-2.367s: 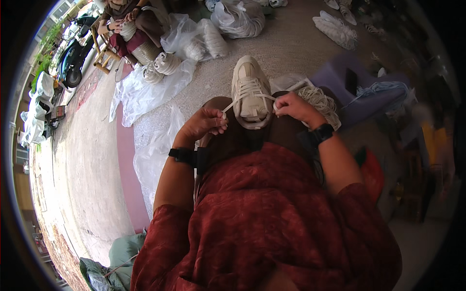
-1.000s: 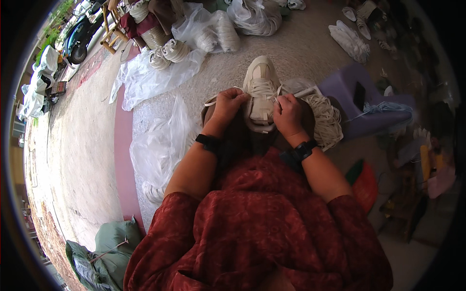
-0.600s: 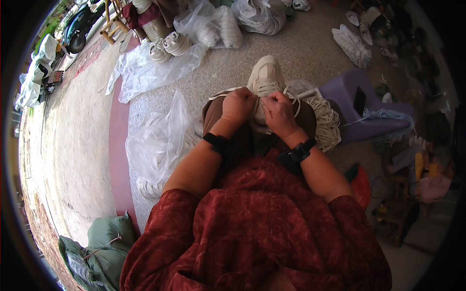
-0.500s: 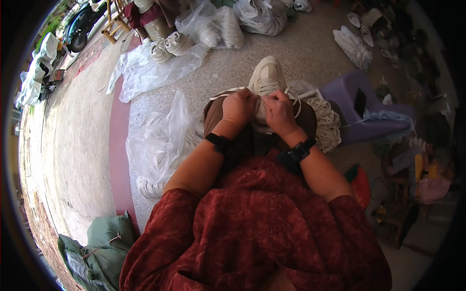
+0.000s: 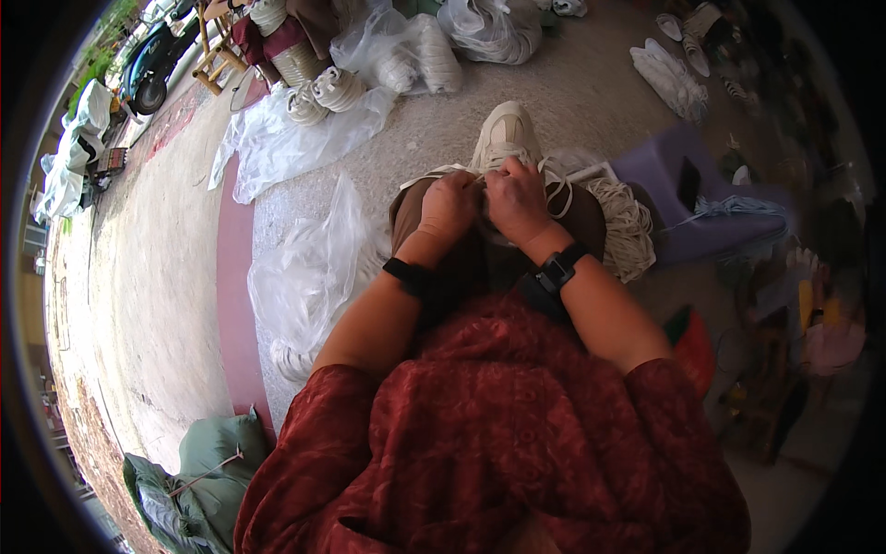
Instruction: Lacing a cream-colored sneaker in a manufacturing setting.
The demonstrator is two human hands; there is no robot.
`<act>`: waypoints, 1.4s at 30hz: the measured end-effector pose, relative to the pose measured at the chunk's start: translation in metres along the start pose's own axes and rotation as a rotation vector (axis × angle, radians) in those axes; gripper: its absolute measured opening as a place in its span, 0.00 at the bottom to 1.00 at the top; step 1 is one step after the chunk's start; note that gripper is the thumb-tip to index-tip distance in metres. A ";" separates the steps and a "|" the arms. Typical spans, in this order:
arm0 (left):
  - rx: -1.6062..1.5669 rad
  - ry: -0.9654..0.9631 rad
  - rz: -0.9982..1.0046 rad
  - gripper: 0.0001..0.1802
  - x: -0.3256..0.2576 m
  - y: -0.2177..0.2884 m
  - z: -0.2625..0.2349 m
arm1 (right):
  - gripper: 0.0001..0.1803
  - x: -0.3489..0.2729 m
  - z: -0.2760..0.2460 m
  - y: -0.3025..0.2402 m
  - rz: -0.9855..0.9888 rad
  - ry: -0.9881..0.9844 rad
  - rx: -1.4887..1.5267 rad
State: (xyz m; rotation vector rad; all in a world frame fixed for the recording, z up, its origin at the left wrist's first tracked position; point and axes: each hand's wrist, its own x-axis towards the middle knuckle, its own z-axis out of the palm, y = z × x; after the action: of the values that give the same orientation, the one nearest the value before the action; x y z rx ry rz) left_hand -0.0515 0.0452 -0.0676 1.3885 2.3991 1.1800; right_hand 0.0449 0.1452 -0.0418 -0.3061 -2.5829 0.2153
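Observation:
A cream-beige sneaker [image 5: 508,132] rests toe away from me between my brown-trousered knees. Over its tongue and lacing, my left hand [image 5: 449,205] is closed in a pinch at the left side. My right hand [image 5: 517,201] is pinched shut right beside it, lying across the lower lacing, and the fingertips of both nearly meet. A pale shoelace [image 5: 559,178] loops out past the right hand, and more lace shows left of the left hand. The exact bit of lace between the fingers is hidden by my knuckles.
A bundle of cream laces [image 5: 624,226] hangs by my right knee, next to a purple plastic stool [image 5: 660,175] with light blue strings. Clear plastic bags [image 5: 300,268] lie on the left. Further ahead, coiled white laces [image 5: 338,89] lie on plastic sheeting. A green sack [image 5: 217,462] sits lower left.
My right hand has moved left and slightly up over the shoe, closer to my left hand. The left hand stays nearly in place. The whole view has shifted slightly.

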 end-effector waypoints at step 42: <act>0.482 -0.036 0.349 0.03 0.020 0.062 0.034 | 0.06 -0.094 -0.092 0.066 0.681 0.198 1.638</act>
State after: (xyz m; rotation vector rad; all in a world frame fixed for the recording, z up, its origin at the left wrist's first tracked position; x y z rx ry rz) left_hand -0.0051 0.0967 -0.0437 2.0111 2.5959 0.6311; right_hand 0.1827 0.1926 -0.0233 -0.4602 -1.2872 2.1200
